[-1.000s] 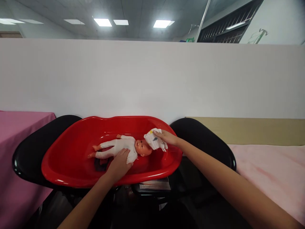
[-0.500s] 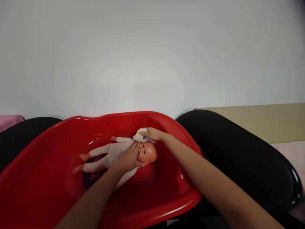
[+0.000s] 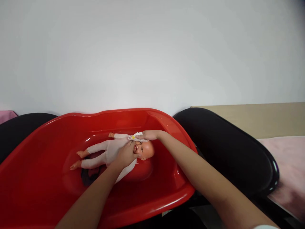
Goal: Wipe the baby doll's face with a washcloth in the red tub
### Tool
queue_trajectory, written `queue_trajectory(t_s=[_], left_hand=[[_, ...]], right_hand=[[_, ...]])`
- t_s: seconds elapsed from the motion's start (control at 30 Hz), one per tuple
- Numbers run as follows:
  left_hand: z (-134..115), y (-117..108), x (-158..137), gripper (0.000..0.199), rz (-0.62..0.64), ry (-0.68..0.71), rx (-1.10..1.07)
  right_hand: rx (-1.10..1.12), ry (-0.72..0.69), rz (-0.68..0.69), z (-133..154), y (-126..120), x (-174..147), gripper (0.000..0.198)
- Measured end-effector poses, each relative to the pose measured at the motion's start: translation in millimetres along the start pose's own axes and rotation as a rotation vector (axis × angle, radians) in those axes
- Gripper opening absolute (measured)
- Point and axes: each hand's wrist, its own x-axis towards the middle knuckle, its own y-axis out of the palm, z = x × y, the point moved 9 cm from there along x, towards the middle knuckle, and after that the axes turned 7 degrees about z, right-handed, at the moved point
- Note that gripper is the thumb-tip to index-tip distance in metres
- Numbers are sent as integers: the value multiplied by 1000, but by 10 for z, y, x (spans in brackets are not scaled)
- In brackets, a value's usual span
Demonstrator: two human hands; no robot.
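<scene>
A baby doll in a white suit lies on its back in a red plastic baby tub, head to the right. My left hand rests on the doll's chest and chin, fingers curved over it. My right hand presses a small white cloth with a yellow spot against the doll's far shoulder, just beside its face.
The tub sits on black rounded seats against a white partition wall. A tan surface and a pink cover lie to the right; a pink cloth corner shows at far left.
The view dropped and closed in on the tub. My right hand carried the cloth from the top of the doll's head to its far shoulder; my left hand slid from its belly up to its chin.
</scene>
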Motion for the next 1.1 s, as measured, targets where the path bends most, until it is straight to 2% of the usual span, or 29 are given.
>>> queue_trajectory(t_s=[0.17,0.33,0.4,0.47,0.57,0.63,0.77,0.9,1.0,1.1], left_hand=[[-61,-23,-7,45,-1,34,22],[-5,-18,-9,44,33,-67,76],[-1,-23,-14,42,39,-81,92],[-4,-29,-13,40,33,-74,97],[0,-27,-2,47,10,-47,75],[12,-19,11,55,-11,-27,58],[75,14,32,56,-25,-31,61],[70,12,28,44,-23,-17,69],[11,-17,9,34,-23,3,81],[-17,-39,-6,29,-20,-12,101]], right_hand=[[-140,180,-5,-252,-97,-35,53],[-180,346,-72,-407,-243,-109,55],[-135,343,-126,-383,-293,-129,62],[-95,257,-138,-275,-287,-119,69],[-36,68,-58,-48,-170,-93,65],[-30,32,21,22,-71,-93,62],[-85,84,150,-24,64,-88,75],[-124,130,207,-194,97,-31,81],[-141,199,176,-362,49,8,71],[-201,271,64,-444,-83,-14,60]])
